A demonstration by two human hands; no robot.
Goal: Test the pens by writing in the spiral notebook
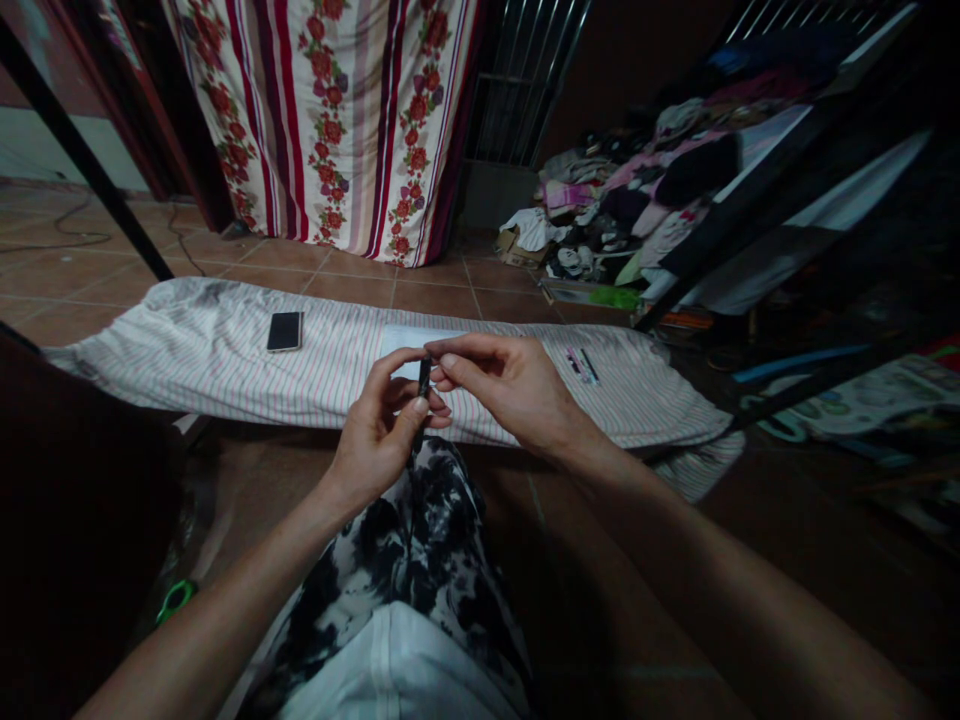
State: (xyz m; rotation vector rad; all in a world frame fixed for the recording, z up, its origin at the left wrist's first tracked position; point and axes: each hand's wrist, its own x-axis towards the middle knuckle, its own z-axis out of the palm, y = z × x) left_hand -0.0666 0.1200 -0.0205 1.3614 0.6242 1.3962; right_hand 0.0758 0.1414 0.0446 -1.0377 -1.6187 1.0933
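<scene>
Left hand (379,435): thumb and fingers pinched round the lower end of a short, slim black stick-shaped object (424,377), centre of frame, above the lap. Right hand (514,392): fingertips pinching its upper end. Object: probably light, rigid and smooth, and small enough to slip; best gripped along the barrel, not the tip. Behind: pink-striped white cloth (225,360) on the brown tiled floor (450,280), bearing a black phone (285,331).

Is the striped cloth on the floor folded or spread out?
Spread out: the striped cloth lies flat on the tiled floor, a phone and white sheet on it.
</scene>
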